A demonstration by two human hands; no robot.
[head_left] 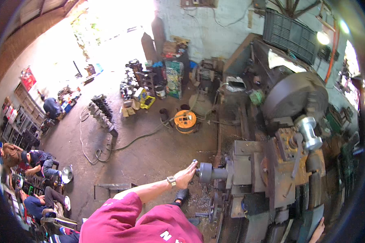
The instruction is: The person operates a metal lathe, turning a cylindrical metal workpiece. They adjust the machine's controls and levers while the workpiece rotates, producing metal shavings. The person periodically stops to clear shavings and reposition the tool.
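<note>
Left hand [186,174] outstretched, unclosed, at the dark round knob [206,172] on the machine's [244,148] side, right hand [318,231] well apart by a grey plate [312,220], grip unclear; shiny metal cylinder [310,135] already sits near the large chuck [286,97], remaining work not readable.

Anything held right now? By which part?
The left hand is at the left end of a dark cylinder; the right hand is at the edge of a grey slab. Whether either actually grips cannot be told.
</note>
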